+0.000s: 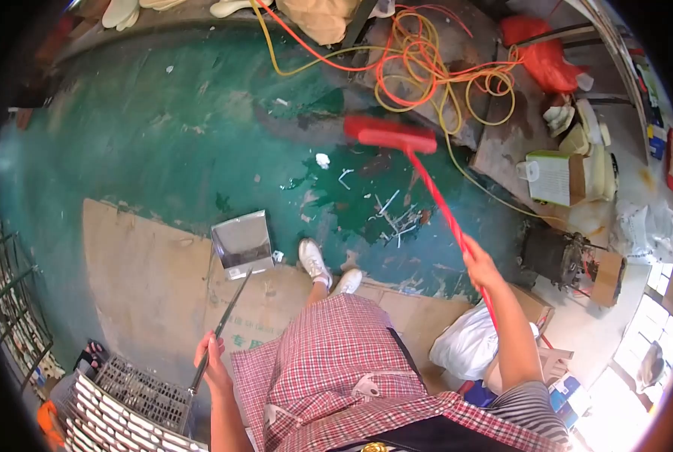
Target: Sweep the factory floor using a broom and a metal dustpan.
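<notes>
My right hand (480, 264) is closed round the red handle of a broom (443, 203). The broom's red head and bristles, a little blurred, lie out in front on the green floor (201, 151), beyond a scatter of white scraps (398, 218). In my left hand (211, 355) is the thin dark handle of a long-handled dustpan (242, 239). Its metal pan rests on the floor left of my white shoes, at the edge of a flattened cardboard sheet. A small crumpled white scrap (278, 256) lies beside the pan.
Tangled orange and yellow hoses (419, 68) lie at the far right near a red plastic bag (540, 56). An open green-and-white box (555, 178) and a machine part (566, 260) stand on the right. A white bag (464, 343) is by my right side; a loaded rack (125, 414) stands at lower left.
</notes>
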Motion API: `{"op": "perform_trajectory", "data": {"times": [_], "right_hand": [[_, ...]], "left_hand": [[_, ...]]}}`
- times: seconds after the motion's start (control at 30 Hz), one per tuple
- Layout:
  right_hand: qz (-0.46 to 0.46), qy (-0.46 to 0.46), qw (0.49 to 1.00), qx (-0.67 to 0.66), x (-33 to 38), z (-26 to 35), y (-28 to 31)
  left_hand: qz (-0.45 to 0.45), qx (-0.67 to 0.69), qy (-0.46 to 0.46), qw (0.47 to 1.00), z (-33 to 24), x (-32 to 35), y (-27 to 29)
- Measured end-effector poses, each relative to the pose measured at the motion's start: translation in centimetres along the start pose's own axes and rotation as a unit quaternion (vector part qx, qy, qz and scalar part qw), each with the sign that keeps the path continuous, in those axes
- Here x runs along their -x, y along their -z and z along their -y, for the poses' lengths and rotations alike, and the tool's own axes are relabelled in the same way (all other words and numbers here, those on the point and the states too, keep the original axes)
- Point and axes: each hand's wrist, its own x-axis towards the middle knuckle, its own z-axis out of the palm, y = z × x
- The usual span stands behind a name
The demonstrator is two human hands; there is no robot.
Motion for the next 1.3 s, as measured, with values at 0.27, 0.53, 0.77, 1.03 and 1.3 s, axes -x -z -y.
{"op": "perform_trajectory", "data": {"times": [0.27, 0.53, 0.77, 1.03, 1.3], "right_hand": [[0.06, -0.035, 0.997, 0.032, -0.4, -1.3, -4.8], [0.104, 0.17, 0.98, 0.0, -4.4, 13.3, -8.5], [0.045, 0.209, 0.957, 0.195, -11.8, 19.0, -13.6], [0.05, 0.082, 0.959, 0.268, 2.2, -11.4, -6.0], [0.051, 0.174, 0.983, 0.002, -1.0, -2.5, -6.6]], "left_hand": [[-0.081, 0.101, -0.005, 0.992, 1.3, 1.7, 0.7], [-0.119, 0.143, -0.011, 0.983, 3.3, 6.0, 1.8], [-0.138, 0.167, 0.009, 0.976, 5.1, 8.6, 2.8], [-0.141, 0.103, -0.042, 0.984, 4.6, 9.9, 1.2], [-0.034, 0.02, -0.109, 0.993, 0.4, 8.7, -0.9]]}}
